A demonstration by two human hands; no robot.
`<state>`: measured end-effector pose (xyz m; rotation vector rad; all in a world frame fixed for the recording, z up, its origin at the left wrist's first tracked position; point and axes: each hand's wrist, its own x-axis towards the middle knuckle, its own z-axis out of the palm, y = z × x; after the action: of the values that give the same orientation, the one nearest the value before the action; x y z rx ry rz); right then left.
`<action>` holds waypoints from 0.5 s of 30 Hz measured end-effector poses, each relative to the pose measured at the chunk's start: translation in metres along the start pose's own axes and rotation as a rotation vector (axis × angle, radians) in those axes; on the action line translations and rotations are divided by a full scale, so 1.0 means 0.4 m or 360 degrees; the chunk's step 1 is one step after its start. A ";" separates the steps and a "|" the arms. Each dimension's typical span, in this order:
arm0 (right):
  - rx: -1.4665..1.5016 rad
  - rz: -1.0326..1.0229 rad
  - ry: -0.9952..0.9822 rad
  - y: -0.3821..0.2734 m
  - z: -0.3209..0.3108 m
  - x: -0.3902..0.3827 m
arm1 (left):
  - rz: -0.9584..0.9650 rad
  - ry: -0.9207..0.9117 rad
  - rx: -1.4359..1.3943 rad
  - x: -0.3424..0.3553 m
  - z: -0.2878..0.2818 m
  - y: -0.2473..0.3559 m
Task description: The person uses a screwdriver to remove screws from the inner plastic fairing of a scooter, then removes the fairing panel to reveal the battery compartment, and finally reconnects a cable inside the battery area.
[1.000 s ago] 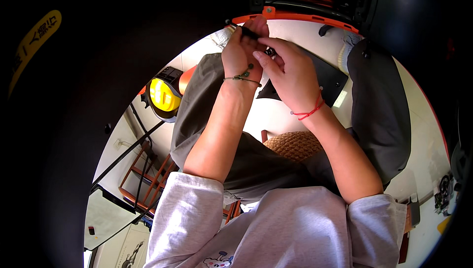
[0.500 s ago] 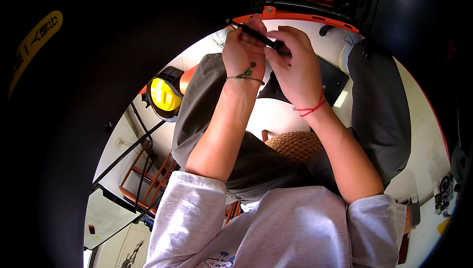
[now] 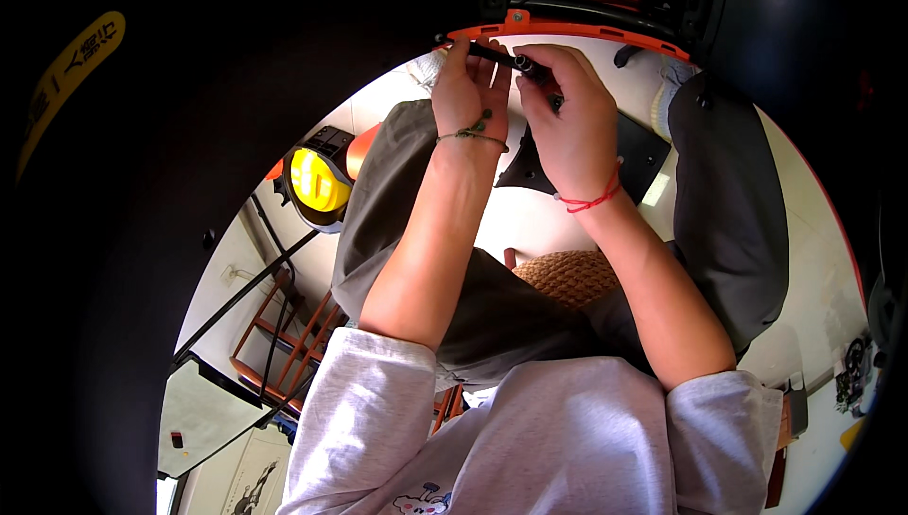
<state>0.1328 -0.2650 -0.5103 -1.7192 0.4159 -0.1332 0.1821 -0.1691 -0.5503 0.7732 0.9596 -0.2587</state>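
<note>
My left hand [image 3: 465,87], palm up with a green beaded cord at the wrist, grips a slim black tool [image 3: 494,53] lying slantwise across its fingers beneath the orange rim at the top of the head view. My right hand [image 3: 567,122], with a red cord bracelet, is closed on the tool's thicker right end, where a small silver ring shows; that thumb and forefinger pinch there, and the other fingers are mostly hidden. I cannot make out what kind of tool it is.
A black curved plate [image 3: 634,156] lies below my hands between my dark-trousered legs, above a woven seat [image 3: 558,279]. An orange rim [image 3: 624,33] and dark machinery border the top. A yellow-and-black object [image 3: 317,179] is at left, near wooden frames [image 3: 260,345] and black bars.
Both hands have shifted slightly upward, the right one more. The black tool has come further into sight between them, and its right end has turned to show the silver ring.
</note>
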 end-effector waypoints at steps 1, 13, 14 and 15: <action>-0.0024 -0.0043 0.0010 0.017 0.000 0.000 | 0.0018 -0.0017 -0.0020 -0.001 0.001 -0.002; -0.0016 0.0020 -0.0044 0.033 0.018 -0.003 | 0.0152 0.0078 -0.0187 0.045 -0.004 0.010; -0.0049 0.0031 -0.0051 0.034 0.016 0.000 | 0.0160 0.0099 -0.0220 0.048 -0.003 0.010; -0.0074 0.0050 0.0005 0.030 0.017 -0.001 | 0.0168 0.0119 -0.0254 0.050 -0.003 0.009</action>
<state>0.1322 -0.2602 -0.5233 -1.7576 0.4515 -0.1042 0.1946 -0.1630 -0.5652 0.6878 0.9938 -0.0608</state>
